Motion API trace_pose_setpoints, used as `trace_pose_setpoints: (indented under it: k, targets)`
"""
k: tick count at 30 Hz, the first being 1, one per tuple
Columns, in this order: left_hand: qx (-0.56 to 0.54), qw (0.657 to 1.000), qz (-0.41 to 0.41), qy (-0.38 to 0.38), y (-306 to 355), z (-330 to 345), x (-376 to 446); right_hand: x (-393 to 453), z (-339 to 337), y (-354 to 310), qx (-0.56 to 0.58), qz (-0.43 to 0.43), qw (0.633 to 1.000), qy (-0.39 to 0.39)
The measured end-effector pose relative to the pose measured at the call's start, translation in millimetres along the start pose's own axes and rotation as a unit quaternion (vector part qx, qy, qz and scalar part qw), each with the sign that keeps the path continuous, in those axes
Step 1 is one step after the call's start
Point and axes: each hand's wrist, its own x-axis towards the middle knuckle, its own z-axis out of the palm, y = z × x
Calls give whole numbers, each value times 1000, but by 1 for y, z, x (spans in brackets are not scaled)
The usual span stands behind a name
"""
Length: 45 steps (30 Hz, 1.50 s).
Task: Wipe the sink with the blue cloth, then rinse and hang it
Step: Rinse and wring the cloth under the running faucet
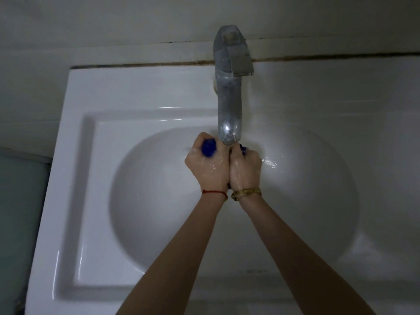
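The blue cloth point(209, 147) is bunched up small between both fists, just under the spout of the metal faucet point(228, 103). My left hand point(208, 164) grips its left part, with blue showing between thumb and fingers. Pressed against it, my right hand point(245, 167) grips the other end, where only a sliver of blue shows. Both hands are wet and held above the back of the white sink point(141, 201) basin. Most of the cloth is hidden inside the fists.
The faucet lever point(241, 57) points toward the right. A flat white rim surrounds the basin, with a wall and dark grout line behind. A greenish surface point(20, 212) lies to the left of the sink. Water droplets glisten on the basin to the right of the hands.
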Motion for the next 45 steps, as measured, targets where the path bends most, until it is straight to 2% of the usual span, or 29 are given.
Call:
trace_pose_setpoints:
  k: [6,11,15,20,24,31,38,45]
  targets:
    - [-32,999,-25,-14,2,4,4,-1,-3,5,6,-96,995,-7]
    - [-56,997,-55,-19,7,1,-7,6,-13,7,-70,-156,984,-37]
    - [-77,994,-70,-16,8,-4,-7,8,-22,7,-46,-66,994,-79]
    - [-89,990,-111,0,10,-5,-10,5,-13,8,3,-15,1000,-7]
    - [-78,991,-107,17,7,0,-13,1,-2,3,-4,38,999,-15]
    - [-77,997,-10,-16,3,-1,-10,5,-1,0,-101,11,994,-50]
    - [-98,994,-40,-12,2,3,-5,6,-3,5,-43,-31,998,-15]
    - [-66,996,-52,1,4,8,-1,9,-2,7,-10,-55,998,8]
